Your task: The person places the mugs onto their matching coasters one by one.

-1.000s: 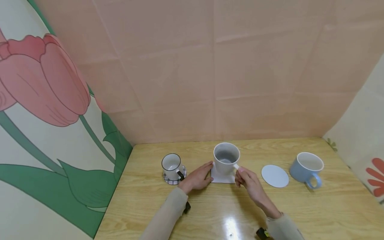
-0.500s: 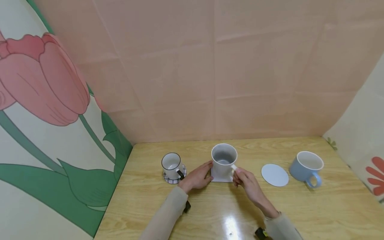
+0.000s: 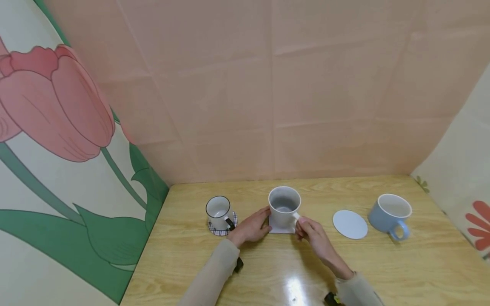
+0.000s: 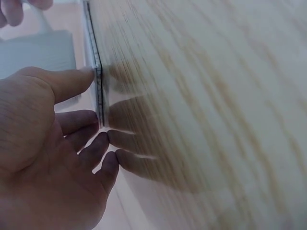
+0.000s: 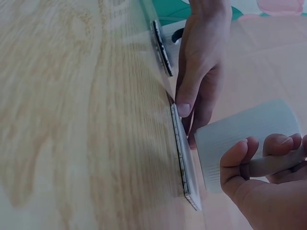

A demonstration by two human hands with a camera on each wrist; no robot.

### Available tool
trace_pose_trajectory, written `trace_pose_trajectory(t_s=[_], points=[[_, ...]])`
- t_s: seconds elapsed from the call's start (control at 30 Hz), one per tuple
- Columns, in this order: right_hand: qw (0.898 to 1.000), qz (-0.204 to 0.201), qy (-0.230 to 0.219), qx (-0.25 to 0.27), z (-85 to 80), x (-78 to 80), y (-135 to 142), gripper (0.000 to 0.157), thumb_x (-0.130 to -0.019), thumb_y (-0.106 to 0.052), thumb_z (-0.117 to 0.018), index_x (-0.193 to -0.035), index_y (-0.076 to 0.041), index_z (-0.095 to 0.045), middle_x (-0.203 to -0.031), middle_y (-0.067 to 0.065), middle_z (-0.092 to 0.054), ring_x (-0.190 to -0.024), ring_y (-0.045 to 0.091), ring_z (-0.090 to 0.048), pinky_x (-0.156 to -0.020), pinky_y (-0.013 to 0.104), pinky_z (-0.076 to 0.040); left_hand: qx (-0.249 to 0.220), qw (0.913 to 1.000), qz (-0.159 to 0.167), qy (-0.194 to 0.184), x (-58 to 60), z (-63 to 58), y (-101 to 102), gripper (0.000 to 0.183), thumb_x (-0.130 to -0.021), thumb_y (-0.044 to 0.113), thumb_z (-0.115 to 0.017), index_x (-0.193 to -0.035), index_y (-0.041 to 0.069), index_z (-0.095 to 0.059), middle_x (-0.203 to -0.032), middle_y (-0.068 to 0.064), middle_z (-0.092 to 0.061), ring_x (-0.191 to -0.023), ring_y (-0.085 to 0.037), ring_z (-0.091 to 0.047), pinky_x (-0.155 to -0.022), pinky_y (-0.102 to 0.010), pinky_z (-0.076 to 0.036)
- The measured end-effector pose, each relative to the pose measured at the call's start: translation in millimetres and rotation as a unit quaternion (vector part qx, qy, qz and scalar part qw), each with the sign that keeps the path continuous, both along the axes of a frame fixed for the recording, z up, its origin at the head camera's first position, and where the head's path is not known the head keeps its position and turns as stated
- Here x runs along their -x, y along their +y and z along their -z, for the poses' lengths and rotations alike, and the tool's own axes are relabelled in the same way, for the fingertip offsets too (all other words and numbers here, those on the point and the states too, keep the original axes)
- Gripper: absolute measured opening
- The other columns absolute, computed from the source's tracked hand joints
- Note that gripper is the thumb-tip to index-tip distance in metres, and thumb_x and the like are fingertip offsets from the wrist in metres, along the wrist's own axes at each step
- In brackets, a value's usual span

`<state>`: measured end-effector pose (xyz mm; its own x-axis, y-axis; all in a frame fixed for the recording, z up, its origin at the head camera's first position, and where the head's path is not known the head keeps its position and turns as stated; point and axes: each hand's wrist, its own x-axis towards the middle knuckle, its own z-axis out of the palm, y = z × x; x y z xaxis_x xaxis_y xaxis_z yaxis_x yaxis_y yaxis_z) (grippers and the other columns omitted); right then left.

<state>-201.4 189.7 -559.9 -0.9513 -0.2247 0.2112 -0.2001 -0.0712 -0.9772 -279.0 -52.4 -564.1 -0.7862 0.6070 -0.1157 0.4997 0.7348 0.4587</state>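
Observation:
A white mug [image 3: 282, 217] is upright over a white square coaster [image 3: 281, 230] in the head view. My right hand [image 3: 317, 239] grips the mug by its handle, on the right side. From the right wrist view, a narrow gap shows between the mug's base [image 5: 216, 158] and the coaster below. My left hand [image 3: 250, 226] touches the coaster's left edge with thumb and fingertips. The left wrist view shows the thumb [image 4: 72, 82] against that edge, the other fingers loosely bent beside it.
Left of the hands, a small white mug [image 3: 217, 221] with black rim and handle stands on a round checked coaster [image 3: 218, 232]. To the right lie a round white coaster [image 3: 350, 224] and a light blue mug [image 3: 383, 221]. The wooden table [image 3: 268, 272] ends at a pink backdrop [image 3: 229, 106].
My right hand has carried the white mug left, then slightly down, over the square coaster. My left hand has stayed at the coaster's edge.

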Motion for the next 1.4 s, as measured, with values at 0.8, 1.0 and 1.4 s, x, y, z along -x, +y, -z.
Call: trace_pose_trajectory(t_s=[0.8, 1.0, 1.4], points=[[1.0, -0.005, -0.011, -0.001, 2.8, 0.8, 3.1, 0.05, -0.119, -0.02, -0.033, -0.091, 0.02, -0.045, -0.079, 0.013, -0.044, -0.074, 0.021, -0.053, -0.068, 0.031, -0.056, 0.001, 0.9999, -0.01, -0.009, -2.3, -3.0, 2.9, 0.066, -0.111, 0.03, -0.058, -0.169, 0.012, -0.031, -0.18, 0.001, -0.02, -0.164, -0.022, -0.026, -0.134, -0.041, -0.025], [1.0, -0.005, -0.018, -0.007, 3.0, 0.9, 3.7, 0.051, -0.119, -0.021, -0.033, -0.092, 0.02, -0.045, -0.081, 0.01, -0.046, -0.075, 0.019, -0.055, -0.069, 0.031, -0.057, -0.002, 0.9999, -0.01, -0.007, -1.5, -1.3, 2.0, 0.066, -0.111, 0.029, -0.057, -0.169, 0.011, -0.031, -0.18, 0.0, -0.02, -0.164, -0.022, -0.027, -0.134, -0.041, -0.026], [0.999, 0.004, -0.028, -0.039, 0.3, -4.3, -0.5, 0.049, -0.119, -0.019, -0.031, -0.091, 0.018, -0.048, -0.08, 0.009, -0.048, -0.071, 0.022, -0.052, -0.067, 0.03, -0.055, -0.009, 0.9998, -0.013, -0.008, -3.2, -1.5, -0.3, 0.067, -0.111, 0.029, -0.058, -0.169, 0.011, -0.03, -0.179, 0.002, -0.02, -0.163, -0.021, -0.027, -0.134, -0.039, -0.026]])
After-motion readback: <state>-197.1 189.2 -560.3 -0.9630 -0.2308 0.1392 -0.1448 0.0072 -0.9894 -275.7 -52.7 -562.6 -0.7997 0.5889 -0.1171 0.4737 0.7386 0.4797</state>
